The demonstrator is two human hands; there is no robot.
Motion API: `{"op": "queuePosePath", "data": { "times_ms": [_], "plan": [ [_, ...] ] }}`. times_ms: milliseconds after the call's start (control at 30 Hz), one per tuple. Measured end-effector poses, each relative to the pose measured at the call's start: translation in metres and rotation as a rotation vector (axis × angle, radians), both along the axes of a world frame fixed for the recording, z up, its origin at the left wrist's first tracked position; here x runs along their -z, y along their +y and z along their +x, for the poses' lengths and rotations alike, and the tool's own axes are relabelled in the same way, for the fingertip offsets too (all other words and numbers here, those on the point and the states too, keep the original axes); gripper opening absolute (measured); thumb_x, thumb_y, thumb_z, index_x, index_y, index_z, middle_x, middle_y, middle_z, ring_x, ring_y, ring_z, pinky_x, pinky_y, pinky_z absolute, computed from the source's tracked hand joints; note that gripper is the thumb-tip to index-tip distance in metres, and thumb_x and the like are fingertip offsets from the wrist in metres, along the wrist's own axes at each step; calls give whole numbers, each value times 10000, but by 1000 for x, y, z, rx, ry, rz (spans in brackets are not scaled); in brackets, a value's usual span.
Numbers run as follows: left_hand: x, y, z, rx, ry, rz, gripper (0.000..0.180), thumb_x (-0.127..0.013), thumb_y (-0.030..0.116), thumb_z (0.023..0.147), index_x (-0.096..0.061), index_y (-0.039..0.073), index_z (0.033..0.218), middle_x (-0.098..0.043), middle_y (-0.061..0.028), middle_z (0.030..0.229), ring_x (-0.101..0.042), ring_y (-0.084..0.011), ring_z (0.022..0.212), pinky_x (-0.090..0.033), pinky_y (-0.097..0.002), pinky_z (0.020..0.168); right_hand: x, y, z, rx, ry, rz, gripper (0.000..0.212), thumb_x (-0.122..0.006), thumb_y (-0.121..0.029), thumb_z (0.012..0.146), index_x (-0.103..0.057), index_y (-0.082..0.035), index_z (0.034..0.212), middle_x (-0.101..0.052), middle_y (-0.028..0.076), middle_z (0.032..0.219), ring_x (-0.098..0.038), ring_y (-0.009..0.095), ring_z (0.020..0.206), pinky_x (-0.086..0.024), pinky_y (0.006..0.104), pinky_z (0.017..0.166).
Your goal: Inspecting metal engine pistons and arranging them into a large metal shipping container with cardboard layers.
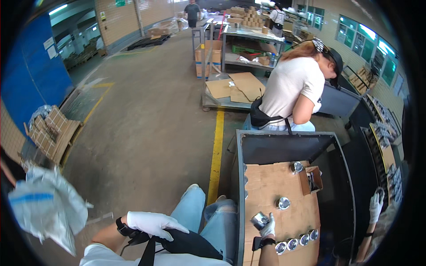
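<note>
**Holding a metal part over the cardboard**

Gripped in the gloved right hand (pixel 267 227) is a small shiny metal part (pixel 259 220), the fingers closed around it, above the near left part of the cardboard sheet (pixel 270 186) that lines the grey bin (pixel 240 177). Four like parts are lined up in a row (pixel 296 241) by the sheet's near edge, just right of the hand. One more part (pixel 283 203) lies near the sheet's middle, and another (pixel 296 167) sits at the far edge, beside a small open carton (pixel 310 179) at the far right corner. The gloved left hand (pixel 153 224) is laid flat, fingers spread and empty, on a black pouch (pixel 188 243) at the lap, well apart from the bin. Another gloved hand (pixel 376 206), belonging to someone else, is seen at the right. A co-worker (pixel 295 91) in a white shirt is bent over beyond the bin's far edge.
</note>
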State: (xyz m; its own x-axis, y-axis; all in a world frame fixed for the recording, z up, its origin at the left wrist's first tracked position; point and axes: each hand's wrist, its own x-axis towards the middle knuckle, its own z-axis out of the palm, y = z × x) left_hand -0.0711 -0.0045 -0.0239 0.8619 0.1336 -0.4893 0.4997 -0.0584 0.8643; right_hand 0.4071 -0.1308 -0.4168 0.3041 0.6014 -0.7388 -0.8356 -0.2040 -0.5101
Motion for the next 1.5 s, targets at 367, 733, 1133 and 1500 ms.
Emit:
{"op": "queuePosePath", "data": {
  "times_ms": [367, 733, 1133, 1500],
  "plan": [
    [37, 7, -12, -348, -121, -430, 502, -657, 281, 937, -581, -43, 1312, -676, -60, 957, -620, -109, 788, -491, -256, 800, -283, 36, -72, 71, 126, 623, 342, -584, -464, 962, -640, -142, 1064, -673, 77, 983, -651, 258, 958, -557, 440, 772],
    [3, 29, 74, -353, -431, -1149, 924, -289, 747, 945, -489, -49, 1370, -642, -232, 1157, -640, -409, 970, -518, -529, 837, -407, 96, -208, -283, 210, 842, 377, -567, -413, 991, -671, -57, 1060, -707, 117, 992, -690, 221, 899, -562, 335, 819],
    [-32, 22, 57, -700, -940, -1226, 640, -397, 636, 972, -580, 105, 1277, -649, -242, 1138, -672, -397, 914, -580, -549, 761, -444, 75, -241, -558, -1593, 982, 987, -921, -352, 569, -486, 42, 1363, -583, 204, 1278, -584, 329, 1196, -448, 411, 1042],
    [-44, 9, 46, -944, -1011, -861, 579, -368, 535, 1029, -578, 56, 1276, -657, -178, 1188, -690, -346, 981, -586, -493, 871, -292, 65, -226, -1159, -1116, 618, 457, -556, -299, 1016, -527, -15, 1374, -612, 119, 1319, -587, 215, 1207, -441, 331, 1047]
  ]
}}
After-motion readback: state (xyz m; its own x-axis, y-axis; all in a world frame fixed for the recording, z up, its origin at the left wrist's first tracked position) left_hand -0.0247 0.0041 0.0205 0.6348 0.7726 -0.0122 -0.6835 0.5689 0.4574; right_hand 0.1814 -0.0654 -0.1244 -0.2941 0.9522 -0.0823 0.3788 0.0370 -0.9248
